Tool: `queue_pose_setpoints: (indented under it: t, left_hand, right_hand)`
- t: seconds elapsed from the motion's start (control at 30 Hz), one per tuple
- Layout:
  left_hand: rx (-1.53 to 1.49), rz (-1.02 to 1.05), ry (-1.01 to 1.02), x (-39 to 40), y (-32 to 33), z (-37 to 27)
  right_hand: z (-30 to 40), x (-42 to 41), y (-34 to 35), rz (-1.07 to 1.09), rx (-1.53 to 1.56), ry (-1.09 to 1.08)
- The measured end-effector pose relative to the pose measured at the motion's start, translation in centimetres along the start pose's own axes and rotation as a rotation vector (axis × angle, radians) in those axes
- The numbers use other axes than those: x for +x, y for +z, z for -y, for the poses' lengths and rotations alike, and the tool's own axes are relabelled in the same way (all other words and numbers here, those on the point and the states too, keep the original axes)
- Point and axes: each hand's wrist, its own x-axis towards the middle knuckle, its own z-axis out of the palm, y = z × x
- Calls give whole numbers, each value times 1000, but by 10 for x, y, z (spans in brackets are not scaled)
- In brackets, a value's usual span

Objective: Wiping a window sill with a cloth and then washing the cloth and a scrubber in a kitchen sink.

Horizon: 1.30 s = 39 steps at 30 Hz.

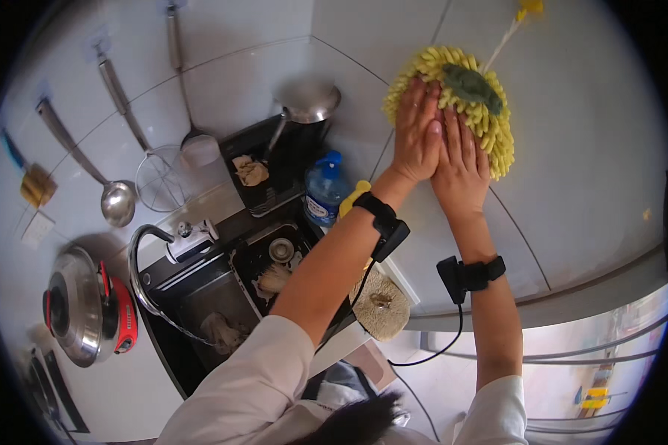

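A yellow-green chenille hand-towel ball [498,147] with a dark green patch hangs by a white loop from a yellow hook [530,6] on the tiled wall. Both my hands lie on it, side by side and almost flat. My left hand [414,139] covers its left part, and the thumb rests against the other hand. Lower on the ball is my right hand [462,161], fingers extended upward. Wet-looking skin shows on the fingers. Neither palm is visible. Black straps with cabled devices circle both wrists.
Below left is a dark sink [206,295] with a curved faucet [136,272] and a cloth in its basin. A blue pump bottle [325,192] stands beside a yellow bottle [356,196]. Utensils, including a ladle [117,203], hang on the left wall above a red electric pot [123,317].
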Motion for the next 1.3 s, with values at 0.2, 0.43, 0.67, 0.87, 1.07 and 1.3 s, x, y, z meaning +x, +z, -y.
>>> queue_pose_setpoints:
  t: [0.2, 0.43, 0.67, 0.87, 1.07, 1.3]
  left_hand:
    - [53, 167, -23, -16, -16, -4]
    - [-900, 205, -879, 46, -112, -57]
    - [-1696, -129, -1141, 18, -59, -24]
    - [-733, 427, -1355, -90, -145, -76]
    - [-783, 380, -1898, -157, -246, -178]
    - [-765, -70, -1800, -174, -287, -190]
  right_hand:
    - [-4, -4, -19, 77, 171, 75]
    - [-31, 20, -108, 594, 1732, 531]
    - [0, 4, -54, 251, 2225, 776]
    - [53, -57, -35, 515, 1992, 827]
    - [175, -46, -36, 216, 1730, 717]
    - [263, -45, -59, 91, 1540, 474]
